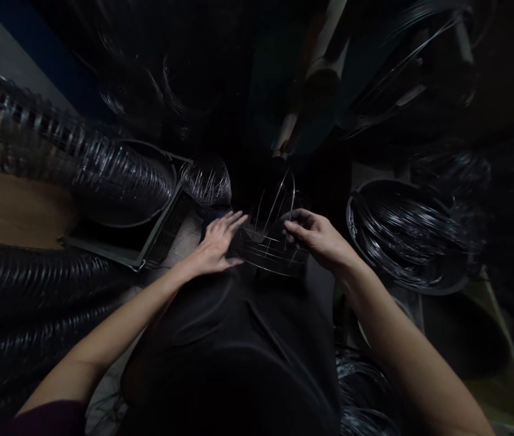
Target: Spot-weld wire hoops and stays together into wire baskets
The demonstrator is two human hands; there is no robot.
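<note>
A small wire frame (pixel 270 242) made of thin metal rings and upright loops sits in front of me, above my dark lap. My left hand (pixel 217 243) lies against its left side with fingers stretched out towards the wires. My right hand (pixel 318 237) is at the frame's right side, fingers curled in a pinch on one of its wires. The scene is very dark, so fine detail of the frame is hard to see.
Long stacks of wire rings (pixel 61 151) lie at the left, over a shallow tray (pixel 148 242). A round basin of coiled wire (pixel 402 236) stands at the right. A small bundle of wire (pixel 206 180) sits behind my left hand. More coils (pixel 361 387) lie low right.
</note>
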